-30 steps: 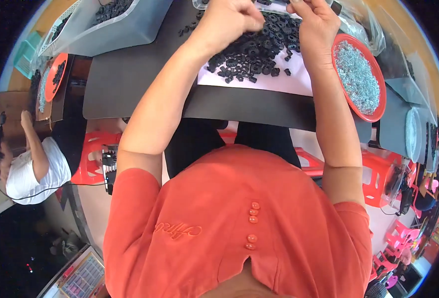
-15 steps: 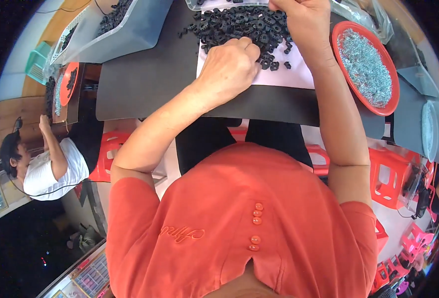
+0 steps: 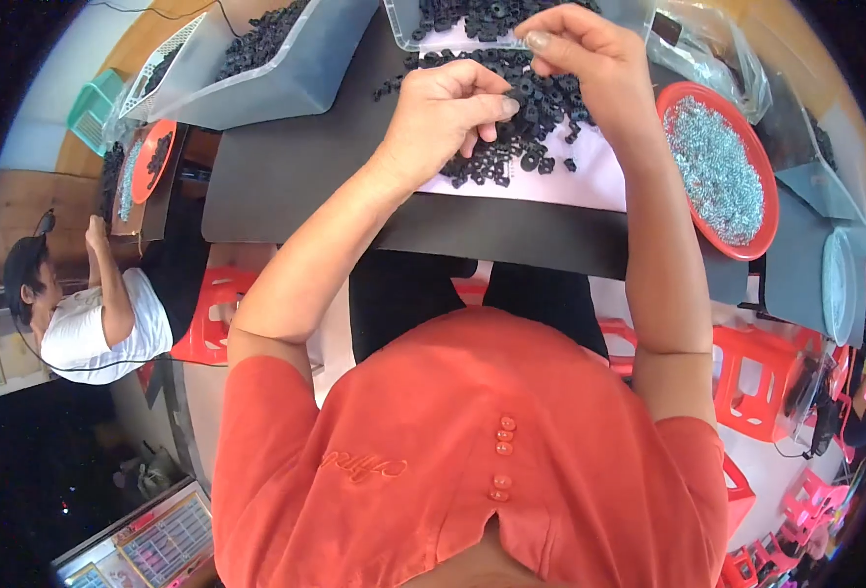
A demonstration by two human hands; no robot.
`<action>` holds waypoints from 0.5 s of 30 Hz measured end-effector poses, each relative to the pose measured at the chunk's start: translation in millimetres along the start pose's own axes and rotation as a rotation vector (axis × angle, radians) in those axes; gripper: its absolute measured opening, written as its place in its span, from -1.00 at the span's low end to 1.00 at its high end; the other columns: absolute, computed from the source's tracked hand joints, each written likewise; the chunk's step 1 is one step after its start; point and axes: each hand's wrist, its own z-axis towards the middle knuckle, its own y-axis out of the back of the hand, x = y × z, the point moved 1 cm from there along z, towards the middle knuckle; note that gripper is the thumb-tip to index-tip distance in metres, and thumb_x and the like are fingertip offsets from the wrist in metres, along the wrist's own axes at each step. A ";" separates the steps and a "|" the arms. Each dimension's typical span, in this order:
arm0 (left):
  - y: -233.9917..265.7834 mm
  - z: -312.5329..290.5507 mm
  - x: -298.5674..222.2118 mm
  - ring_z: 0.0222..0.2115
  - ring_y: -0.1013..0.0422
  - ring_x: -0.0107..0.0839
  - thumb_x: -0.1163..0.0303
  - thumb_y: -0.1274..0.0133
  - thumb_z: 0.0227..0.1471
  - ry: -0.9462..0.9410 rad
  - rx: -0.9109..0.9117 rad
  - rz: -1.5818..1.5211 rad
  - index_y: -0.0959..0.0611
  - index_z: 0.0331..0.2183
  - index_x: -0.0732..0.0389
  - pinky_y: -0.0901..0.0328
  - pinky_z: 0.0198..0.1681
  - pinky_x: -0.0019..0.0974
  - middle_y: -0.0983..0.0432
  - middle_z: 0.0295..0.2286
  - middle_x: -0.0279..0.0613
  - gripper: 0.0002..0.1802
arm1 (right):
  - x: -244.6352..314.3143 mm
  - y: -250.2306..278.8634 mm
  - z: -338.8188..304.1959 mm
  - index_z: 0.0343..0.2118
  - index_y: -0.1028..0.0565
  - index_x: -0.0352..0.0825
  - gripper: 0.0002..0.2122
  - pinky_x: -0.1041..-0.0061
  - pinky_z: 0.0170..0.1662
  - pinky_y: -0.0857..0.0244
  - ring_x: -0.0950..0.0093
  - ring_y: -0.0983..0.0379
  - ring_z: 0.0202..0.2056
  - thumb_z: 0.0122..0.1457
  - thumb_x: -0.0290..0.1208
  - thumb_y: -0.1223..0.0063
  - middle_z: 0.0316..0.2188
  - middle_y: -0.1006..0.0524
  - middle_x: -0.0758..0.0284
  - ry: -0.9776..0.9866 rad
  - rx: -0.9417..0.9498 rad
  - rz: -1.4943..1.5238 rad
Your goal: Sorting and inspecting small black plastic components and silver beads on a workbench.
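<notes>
A heap of small black plastic parts (image 3: 545, 103) lies on a white sheet (image 3: 590, 181) on the dark table. Over the left side of this heap is my left hand (image 3: 443, 113), thumb and forefinger pinched close together toward the right. Whatever the pinch holds is too small to make out. My right hand (image 3: 594, 61) is raised over the far right of the heap, its thumb meeting the bent fingers. Its fingertips hide anything between them. The hands are apart, with black parts showing between and below them.
A red plate (image 3: 768, 201) of small silvery metal pieces stands at right. Clear bins of black parts stand at far left (image 3: 300, 98) and at the far edge (image 3: 639, 22). A plastic bag (image 3: 737, 73) lies behind the plate. Another person (image 3: 109, 323) sits at left.
My left hand has lifted out of the black parts and turned, its pinched thumb and forefinger now showing. My right hand has come lower in the picture. The whole view has shifted slightly.
</notes>
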 end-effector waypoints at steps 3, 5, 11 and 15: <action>1.3 4.7 -6.8 -0.60 -0.43 -0.58 0.51 -0.15 0.03 -0.004 -0.038 -0.179 -0.62 -0.32 0.38 -0.25 -0.64 -0.55 -0.56 -0.49 -0.17 -0.85 | 1.6 -5.3 -3.0 -0.29 -0.57 -0.40 -0.88 0.68 -0.29 -0.25 0.69 -0.37 -0.41 0.18 -0.47 -0.07 -0.47 -0.50 0.47 0.043 0.043 0.019; 4.5 9.2 -8.7 -0.60 -0.43 -0.56 0.50 -0.15 0.04 0.015 -0.039 -0.239 -0.62 -0.32 0.38 -0.27 -0.63 -0.53 -0.56 -0.48 -0.14 -0.85 | 2.7 -7.4 -3.7 -0.30 -0.56 -0.41 -0.87 0.68 -0.28 -0.25 0.69 -0.36 -0.40 0.18 -0.47 -0.07 -0.46 -0.50 0.46 0.091 0.081 -0.008; 5.4 17.9 -14.3 -0.60 -0.43 -0.54 0.50 -0.13 0.06 0.021 -0.032 -0.379 -0.60 -0.29 0.38 -0.28 -0.62 -0.50 -0.56 -0.47 -0.12 -0.84 | -0.4 -4.2 -0.5 -0.37 -0.53 -0.43 -0.85 0.61 -0.37 -0.24 0.66 -0.36 -0.46 0.13 -0.43 -0.04 -0.56 -0.50 0.40 0.111 -0.007 -0.065; 4.8 23.3 -15.0 -0.58 -0.44 -0.52 0.49 -0.13 0.07 0.007 -0.009 -0.405 -0.58 -0.26 0.37 -0.29 -0.61 -0.49 -0.56 -0.46 -0.11 -0.82 | 3.8 -2.3 -0.3 -0.38 -0.53 -0.42 -0.85 0.61 -0.38 -0.23 0.65 -0.36 -0.47 0.12 -0.42 -0.04 -0.58 -0.50 0.39 0.105 -0.030 -0.068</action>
